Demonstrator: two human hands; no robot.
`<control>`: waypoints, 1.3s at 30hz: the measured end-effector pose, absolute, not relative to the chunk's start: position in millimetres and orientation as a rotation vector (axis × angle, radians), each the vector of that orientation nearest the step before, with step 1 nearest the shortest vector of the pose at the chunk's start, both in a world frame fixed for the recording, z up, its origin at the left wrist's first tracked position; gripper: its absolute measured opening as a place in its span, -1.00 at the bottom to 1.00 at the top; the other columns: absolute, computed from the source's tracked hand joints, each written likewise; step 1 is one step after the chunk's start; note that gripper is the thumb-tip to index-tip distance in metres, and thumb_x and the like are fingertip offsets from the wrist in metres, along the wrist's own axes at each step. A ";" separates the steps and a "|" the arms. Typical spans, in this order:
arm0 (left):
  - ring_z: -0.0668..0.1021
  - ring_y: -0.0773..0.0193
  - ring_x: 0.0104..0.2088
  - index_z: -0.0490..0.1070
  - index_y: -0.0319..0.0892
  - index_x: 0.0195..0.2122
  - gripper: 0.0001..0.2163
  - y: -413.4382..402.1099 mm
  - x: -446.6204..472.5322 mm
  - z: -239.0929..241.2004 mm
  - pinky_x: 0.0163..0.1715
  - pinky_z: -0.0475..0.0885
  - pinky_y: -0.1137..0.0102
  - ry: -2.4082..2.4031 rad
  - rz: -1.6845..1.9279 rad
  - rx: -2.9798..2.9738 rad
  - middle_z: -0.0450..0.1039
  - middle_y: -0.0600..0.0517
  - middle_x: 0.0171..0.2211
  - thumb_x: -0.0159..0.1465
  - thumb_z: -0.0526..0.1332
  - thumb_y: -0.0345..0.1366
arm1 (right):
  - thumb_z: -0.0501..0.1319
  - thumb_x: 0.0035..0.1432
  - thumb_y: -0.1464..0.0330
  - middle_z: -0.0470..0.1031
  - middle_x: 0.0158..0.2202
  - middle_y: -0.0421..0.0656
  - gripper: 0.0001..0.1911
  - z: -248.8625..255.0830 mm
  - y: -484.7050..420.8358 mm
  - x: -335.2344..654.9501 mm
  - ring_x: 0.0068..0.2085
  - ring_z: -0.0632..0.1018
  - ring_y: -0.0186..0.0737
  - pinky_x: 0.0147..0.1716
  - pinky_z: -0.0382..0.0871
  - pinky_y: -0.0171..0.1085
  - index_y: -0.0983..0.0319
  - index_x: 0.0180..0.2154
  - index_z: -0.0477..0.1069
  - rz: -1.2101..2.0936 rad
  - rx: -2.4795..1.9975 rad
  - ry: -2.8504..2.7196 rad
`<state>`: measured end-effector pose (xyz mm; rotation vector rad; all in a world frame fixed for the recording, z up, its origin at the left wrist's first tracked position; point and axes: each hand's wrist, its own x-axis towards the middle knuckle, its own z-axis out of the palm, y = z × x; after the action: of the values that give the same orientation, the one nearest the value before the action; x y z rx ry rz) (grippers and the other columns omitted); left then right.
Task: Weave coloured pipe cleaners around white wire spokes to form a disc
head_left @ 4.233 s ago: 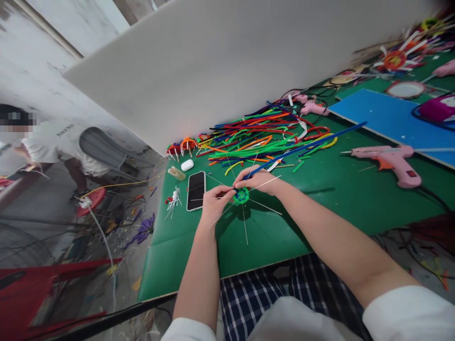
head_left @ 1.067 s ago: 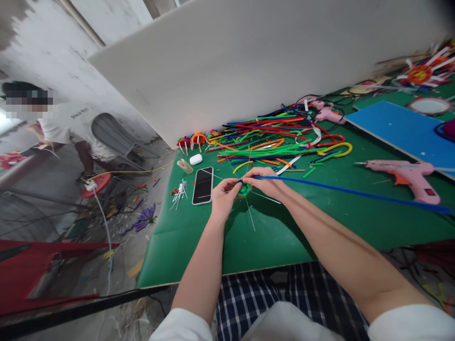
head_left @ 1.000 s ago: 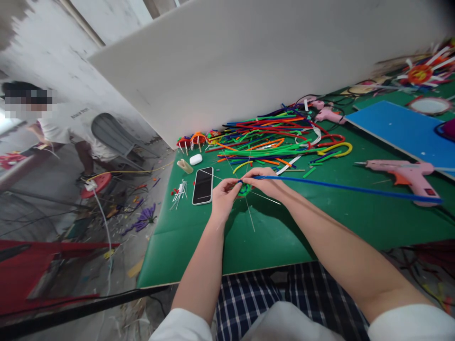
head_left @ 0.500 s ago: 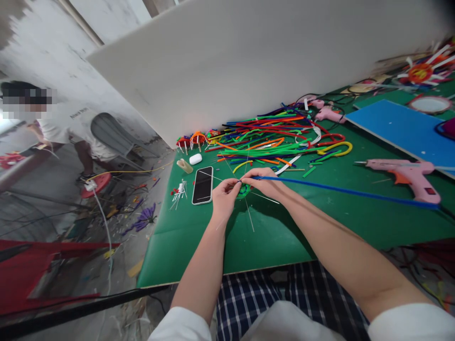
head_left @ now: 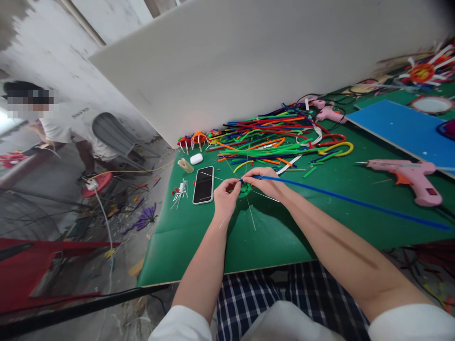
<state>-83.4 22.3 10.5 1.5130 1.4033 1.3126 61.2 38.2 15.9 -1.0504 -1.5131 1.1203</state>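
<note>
My left hand [head_left: 226,195] is closed at the edge of a small green ring-shaped piece [head_left: 245,190] with thin white spokes sticking out all round. Between the fingertips of my right hand [head_left: 265,180] is a long blue pipe cleaner [head_left: 341,195], its near end at the green piece and its long tail running off to the right. The fingertips of both hands almost meet over the piece and hide part of it. Left of my hands lies a phone [head_left: 204,185], with several thin white sticks [head_left: 180,193] beyond it.
A heap of coloured pipe cleaners [head_left: 263,137] lies along the white partition [head_left: 249,61]. To the right are a pink glue gun [head_left: 408,175] and a blue board [head_left: 401,128]. A white case [head_left: 196,158] sits behind the phone. Another person [head_left: 67,123] is at far left.
The blue pipe cleaner's free tail has swung slightly down and toward me on the right. Both hands keep nearly the same place and grip at the green piece.
</note>
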 end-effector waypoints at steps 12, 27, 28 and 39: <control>0.45 0.37 -0.49 0.42 -0.23 -0.37 -0.77 25.3 -85.2 7.2 -0.51 0.35 0.48 1.366 1.221 1.485 0.43 0.03 -0.49 0.00 0.21 -0.19 | 0.17 -0.08 0.28 0.47 -0.47 -0.17 -0.78 12.9 41.4 62.5 -0.47 0.45 -0.35 -0.50 0.36 -0.38 0.28 -0.41 0.46 1.141 -1.093 -1.501; 0.38 0.44 -0.56 0.33 -0.23 -0.55 -0.84 22.3 -82.2 10.3 -0.57 0.27 0.53 1.421 1.265 1.544 0.34 0.10 -0.59 -0.01 0.21 -0.23 | 0.18 -0.10 0.27 0.46 -0.51 -0.19 -0.78 12.8 41.3 61.4 -0.53 0.41 -0.39 -0.55 0.32 -0.40 0.28 -0.44 0.47 1.175 -1.072 -1.523; 0.38 0.43 -0.56 0.33 -0.23 -0.55 -0.84 21.9 -82.0 10.7 -0.57 0.28 0.53 1.421 1.267 1.542 0.34 0.10 -0.59 -0.01 0.21 -0.23 | 0.18 -0.10 0.27 0.46 -0.51 -0.19 -0.79 13.1 41.2 61.6 -0.53 0.41 -0.39 -0.55 0.32 -0.40 0.28 -0.44 0.47 1.177 -1.072 -1.525; 0.45 0.34 -0.46 0.40 -0.24 -0.35 -0.74 20.1 -81.8 17.2 -0.53 0.41 0.44 1.305 1.191 1.412 0.40 0.02 -0.47 -0.03 0.23 -0.20 | 0.18 -0.10 0.27 0.44 -0.51 -0.18 -0.78 17.5 42.5 64.8 -0.51 0.41 -0.39 -0.55 0.33 -0.41 0.30 -0.43 0.45 1.231 -1.074 -1.436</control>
<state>-81.8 20.1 17.2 1.4116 1.3050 1.1911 64.8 42.5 17.5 -1.0738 -1.4356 1.2306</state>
